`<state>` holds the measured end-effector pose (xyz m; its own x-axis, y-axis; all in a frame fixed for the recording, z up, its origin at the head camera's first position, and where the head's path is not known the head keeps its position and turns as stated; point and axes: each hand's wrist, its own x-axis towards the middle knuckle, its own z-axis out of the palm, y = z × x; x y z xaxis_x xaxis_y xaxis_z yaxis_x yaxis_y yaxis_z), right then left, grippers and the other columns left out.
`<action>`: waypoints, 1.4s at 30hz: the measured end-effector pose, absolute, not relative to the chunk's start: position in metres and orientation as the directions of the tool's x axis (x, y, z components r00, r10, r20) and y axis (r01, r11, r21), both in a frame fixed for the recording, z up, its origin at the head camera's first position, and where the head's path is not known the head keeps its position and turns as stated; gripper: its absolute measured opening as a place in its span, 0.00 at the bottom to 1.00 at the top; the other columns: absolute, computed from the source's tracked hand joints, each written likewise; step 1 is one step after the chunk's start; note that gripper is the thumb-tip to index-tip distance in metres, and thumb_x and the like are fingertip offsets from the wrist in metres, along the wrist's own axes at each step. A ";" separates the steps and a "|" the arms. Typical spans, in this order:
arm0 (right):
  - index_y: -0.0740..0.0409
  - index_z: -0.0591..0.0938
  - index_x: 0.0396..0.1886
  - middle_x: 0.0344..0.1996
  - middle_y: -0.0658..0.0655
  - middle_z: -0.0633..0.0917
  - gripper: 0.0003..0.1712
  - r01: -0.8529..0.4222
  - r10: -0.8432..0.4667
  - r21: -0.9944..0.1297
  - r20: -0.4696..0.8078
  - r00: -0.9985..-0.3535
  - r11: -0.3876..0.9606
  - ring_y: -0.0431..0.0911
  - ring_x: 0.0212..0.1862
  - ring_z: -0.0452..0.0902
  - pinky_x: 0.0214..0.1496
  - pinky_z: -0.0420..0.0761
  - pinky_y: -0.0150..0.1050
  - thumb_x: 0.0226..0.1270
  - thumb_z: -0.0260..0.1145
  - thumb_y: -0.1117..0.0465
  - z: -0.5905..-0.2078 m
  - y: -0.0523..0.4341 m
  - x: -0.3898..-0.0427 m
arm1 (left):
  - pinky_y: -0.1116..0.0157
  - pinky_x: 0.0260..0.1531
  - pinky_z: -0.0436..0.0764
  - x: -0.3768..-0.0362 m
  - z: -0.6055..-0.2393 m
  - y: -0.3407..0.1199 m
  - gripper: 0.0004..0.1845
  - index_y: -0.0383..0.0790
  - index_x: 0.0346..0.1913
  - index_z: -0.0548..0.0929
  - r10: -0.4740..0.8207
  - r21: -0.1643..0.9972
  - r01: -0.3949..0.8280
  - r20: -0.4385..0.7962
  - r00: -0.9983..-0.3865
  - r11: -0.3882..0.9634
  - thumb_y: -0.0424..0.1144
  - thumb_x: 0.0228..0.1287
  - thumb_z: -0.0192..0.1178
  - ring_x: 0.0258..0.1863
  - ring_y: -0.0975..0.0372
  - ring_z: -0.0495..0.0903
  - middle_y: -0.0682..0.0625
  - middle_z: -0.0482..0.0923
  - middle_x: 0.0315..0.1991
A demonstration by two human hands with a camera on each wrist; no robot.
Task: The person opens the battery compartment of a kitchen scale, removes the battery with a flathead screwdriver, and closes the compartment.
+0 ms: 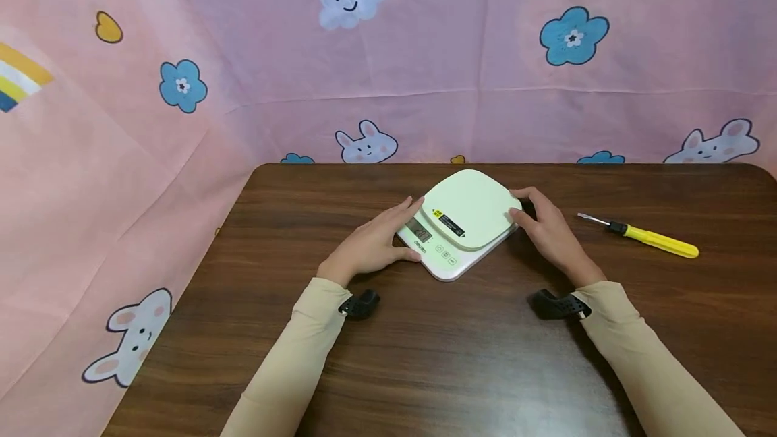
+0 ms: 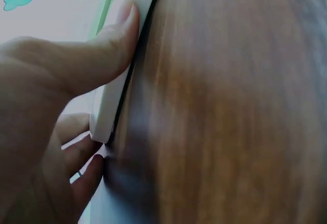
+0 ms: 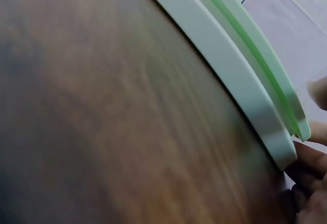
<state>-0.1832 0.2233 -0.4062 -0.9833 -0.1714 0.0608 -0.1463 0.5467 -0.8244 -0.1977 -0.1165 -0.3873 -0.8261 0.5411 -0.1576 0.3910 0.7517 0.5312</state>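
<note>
A pale green and white kitchen scale (image 1: 470, 204) lies at an angle on the table. Its small display (image 1: 419, 229) shows dark digits, and a black-and-yellow label is stuck on the top plate. My left hand (image 1: 372, 243) grips its left end, thumb along the near side and fingers at the far side. In the left wrist view the thumb (image 2: 104, 55) presses the scale's white side (image 2: 110, 104). At the opposite end my right hand (image 1: 549, 238) holds the corner, thumb at the plate's edge. The right wrist view shows fingers (image 3: 311, 160) around that corner.
To the right of the right hand lies a screwdriver (image 1: 658, 240) with a yellow handle, its metal tip pointing left. The brown wooden table (image 1: 425, 369) ends at a pink patterned cloth (image 1: 425, 52) behind. Black straps (image 1: 361, 304) sit at both wrists.
</note>
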 end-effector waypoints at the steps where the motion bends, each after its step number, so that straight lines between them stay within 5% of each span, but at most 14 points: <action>1: 0.64 0.68 0.77 0.77 0.70 0.68 0.29 -0.146 -0.167 -0.825 0.063 -0.984 0.547 0.66 0.80 0.60 0.77 0.61 0.68 0.86 0.55 0.53 -0.407 0.224 -0.183 | 0.46 0.82 0.59 -0.197 -0.388 -0.116 0.54 0.71 0.85 0.44 0.539 0.538 0.384 -0.162 -0.827 0.751 0.57 0.67 0.71 0.87 0.56 0.48 0.54 0.44 0.88; 8: 0.60 0.62 0.83 0.81 0.68 0.64 0.34 -0.131 -0.183 -0.813 0.031 -0.983 0.568 0.66 0.83 0.55 0.79 0.57 0.70 0.86 0.54 0.51 -0.404 0.221 -0.184 | 0.49 0.86 0.47 -0.193 -0.386 -0.111 0.59 0.67 0.86 0.41 0.559 0.526 0.390 -0.207 -0.803 0.756 0.63 0.64 0.72 0.88 0.50 0.41 0.48 0.35 0.89; 15: 0.63 0.70 0.77 0.78 0.69 0.69 0.29 -0.143 -0.166 -0.842 0.064 -0.984 0.521 0.66 0.80 0.60 0.75 0.63 0.68 0.87 0.53 0.51 -0.408 0.224 -0.180 | 0.52 0.86 0.48 -0.196 -0.392 -0.115 0.61 0.63 0.87 0.35 0.560 0.482 0.421 -0.187 -0.807 0.768 0.65 0.65 0.68 0.88 0.56 0.38 0.49 0.32 0.89; 20: 0.62 0.73 0.72 0.74 0.68 0.73 0.25 -0.153 -0.132 -0.845 0.099 -0.986 0.512 0.65 0.76 0.66 0.70 0.67 0.65 0.87 0.53 0.52 -0.409 0.225 -0.179 | 0.51 0.85 0.52 -0.197 -0.387 -0.118 0.55 0.57 0.87 0.41 0.524 0.460 0.390 -0.208 -0.826 0.798 0.61 0.70 0.66 0.88 0.55 0.41 0.48 0.34 0.89; 24: 0.58 0.68 0.80 0.77 0.68 0.70 0.30 -0.146 -0.147 -0.825 0.078 -0.986 0.545 0.66 0.79 0.62 0.74 0.63 0.69 0.86 0.54 0.51 -0.405 0.223 -0.182 | 0.50 0.85 0.49 -0.192 -0.377 -0.110 0.50 0.50 0.87 0.47 0.516 0.454 0.365 -0.271 -0.813 0.813 0.59 0.74 0.64 0.88 0.54 0.34 0.44 0.31 0.89; 30: 0.59 0.67 0.82 0.79 0.69 0.69 0.31 -0.158 -0.168 -0.825 0.078 -0.983 0.543 0.67 0.80 0.62 0.76 0.64 0.69 0.86 0.55 0.53 -0.405 0.223 -0.182 | 0.49 0.86 0.39 -0.182 -0.375 -0.095 0.68 0.42 0.87 0.36 0.498 0.461 0.317 -0.353 -0.792 0.829 0.70 0.63 0.68 0.85 0.52 0.17 0.41 0.15 0.86; 34: 0.61 0.74 0.76 0.73 0.69 0.77 0.27 -0.187 -0.121 -0.830 0.145 -0.982 0.525 0.64 0.73 0.72 0.68 0.74 0.51 0.87 0.53 0.55 -0.406 0.225 -0.180 | 0.52 0.86 0.34 -0.185 -0.380 -0.095 0.72 0.43 0.87 0.35 0.514 0.432 0.362 -0.313 -0.799 0.826 0.70 0.57 0.73 0.85 0.53 0.17 0.41 0.15 0.86; 38: 0.62 0.79 0.72 0.68 0.68 0.81 0.25 -0.183 -0.081 -0.832 0.166 -0.983 0.524 0.59 0.67 0.77 0.57 0.73 0.32 0.88 0.52 0.55 -0.407 0.225 -0.179 | 0.55 0.86 0.34 -0.189 -0.384 -0.099 0.70 0.45 0.87 0.37 0.524 0.415 0.393 -0.272 -0.807 0.821 0.68 0.57 0.74 0.86 0.55 0.20 0.43 0.19 0.87; 42: 0.58 0.73 0.78 0.74 0.68 0.75 0.27 -0.162 -0.116 -0.831 0.119 -0.986 0.531 0.63 0.74 0.71 0.69 0.74 0.53 0.87 0.53 0.53 -0.407 0.223 -0.180 | 0.53 0.86 0.33 -0.184 -0.381 -0.093 0.71 0.42 0.87 0.36 0.525 0.462 0.366 -0.281 -0.804 0.808 0.67 0.58 0.74 0.85 0.54 0.17 0.41 0.18 0.86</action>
<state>-0.1801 0.2234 -0.4071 -0.9862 -0.1157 0.1186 -0.1624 0.5314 -0.8314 -0.1841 -0.0932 -0.3812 -0.8036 0.5248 -0.2808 0.3660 0.8077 0.4622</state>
